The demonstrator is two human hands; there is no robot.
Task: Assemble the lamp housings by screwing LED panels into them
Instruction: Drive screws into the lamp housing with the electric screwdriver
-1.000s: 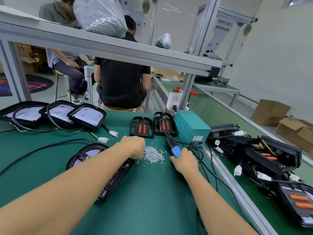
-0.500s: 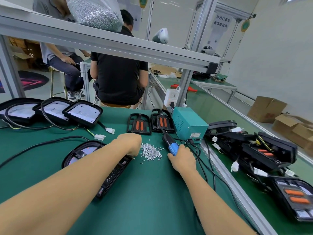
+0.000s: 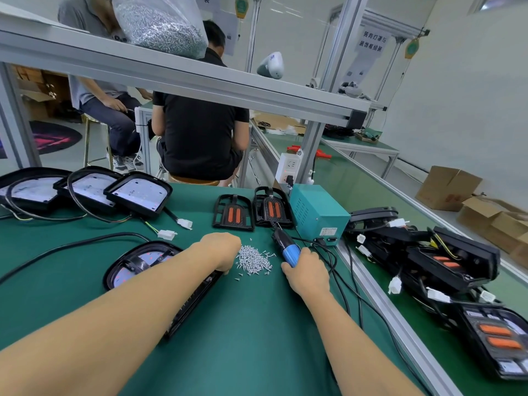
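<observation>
Just beside the left grip [image 3: 225, 252], fingers curled at the screw pile [image 3: 254, 260], loose screws may scatter, while the right grip [image 3: 305, 271] clasps the screwdriver [image 3: 287, 248].

A green-matted workbench [image 3: 251, 338] carries a loose pile of small silver screws [image 3: 253, 260] near its centre. At ten o'clock lie three black lamp housings [image 3: 85, 192] with white panels; at twelve, two black frames [image 3: 253, 214] with orange inserts; at one, a teal power box [image 3: 318, 212]. Another lamp housing [image 3: 137, 262] lies at nine, under the forearm.
</observation>
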